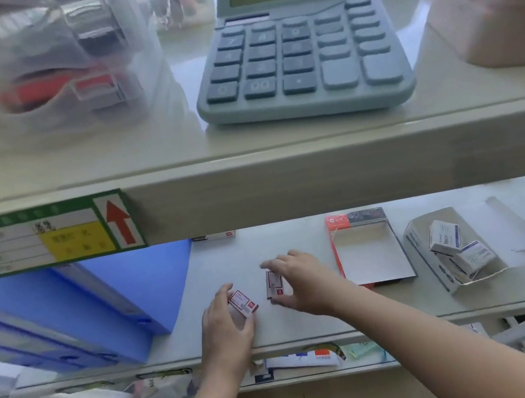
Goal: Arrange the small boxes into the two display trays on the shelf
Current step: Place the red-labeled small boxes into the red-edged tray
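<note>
The left hand (228, 322) curls its fingers (226, 291) around a small red-and-white box (243, 302) on the shelf (276, 332). The right hand (299, 283) pinches a second red-and-white box (274, 283) between thumb and forefinger, standing it on edge. Just right lies an empty red-edged tray (368, 256); beyond it, a white tray (423, 252) holds blue-and-white boxes (444, 237).

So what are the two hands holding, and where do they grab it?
Each holds a small red-and-white box: the left hand grips one by its sides, the right hand pinches another by its ends.
</note>
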The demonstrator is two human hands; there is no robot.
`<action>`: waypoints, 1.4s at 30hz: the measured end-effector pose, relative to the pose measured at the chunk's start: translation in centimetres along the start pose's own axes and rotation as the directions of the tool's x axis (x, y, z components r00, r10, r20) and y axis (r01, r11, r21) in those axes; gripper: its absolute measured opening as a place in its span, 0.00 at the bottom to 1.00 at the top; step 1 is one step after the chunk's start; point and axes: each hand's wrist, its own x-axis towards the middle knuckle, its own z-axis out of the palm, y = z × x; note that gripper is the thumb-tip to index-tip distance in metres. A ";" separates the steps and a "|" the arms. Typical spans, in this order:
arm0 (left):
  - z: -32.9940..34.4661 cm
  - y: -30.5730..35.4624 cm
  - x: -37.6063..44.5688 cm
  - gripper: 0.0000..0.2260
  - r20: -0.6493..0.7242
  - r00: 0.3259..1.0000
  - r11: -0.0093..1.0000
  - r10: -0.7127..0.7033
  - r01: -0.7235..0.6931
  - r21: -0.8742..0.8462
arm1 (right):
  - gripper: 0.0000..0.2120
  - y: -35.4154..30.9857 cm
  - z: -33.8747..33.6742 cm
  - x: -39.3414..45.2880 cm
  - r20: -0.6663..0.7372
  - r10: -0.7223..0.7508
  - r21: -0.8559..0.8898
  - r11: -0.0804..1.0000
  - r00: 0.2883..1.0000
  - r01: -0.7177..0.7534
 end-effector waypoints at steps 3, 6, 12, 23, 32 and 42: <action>1.3 2.2 0.1 0.27 0.020 0.997 0.996 0.079 -0.078 -0.040 | 0.29 3.1 -1.8 -3.1 -0.083 0.117 0.063 0.992 0.990 -0.112; 3.2 4.9 0.9 0.26 0.047 0.984 0.983 0.171 -0.167 -0.074 | 0.29 6.7 -3.7 -6.0 -0.163 0.242 0.079 0.970 0.956 -0.232; 8.5 11.2 3.8 0.26 0.175 0.911 0.927 0.374 -0.362 -0.097 | 0.29 11.3 -6.6 -9.9 -0.169 0.386 0.028 0.922 0.907 -0.387; 13.5 14.7 6.0 0.27 0.485 0.755 0.807 0.442 -0.570 0.153 | 0.25 12.8 -6.8 -9.1 0.006 0.320 -0.283 0.909 0.948 -0.305; 12.5 13.3 5.2 0.29 0.491 0.786 0.786 0.377 -0.551 0.280 | 0.10 12.0 -4.8 -11.6 -0.219 0.253 -0.263 0.915 0.942 -0.306; 9.0 10.2 5.4 0.32 0.549 0.770 0.741 0.325 -0.568 0.359 | 0.26 10.4 -3.7 -8.5 -0.038 0.252 -0.154 0.955 0.967 -0.255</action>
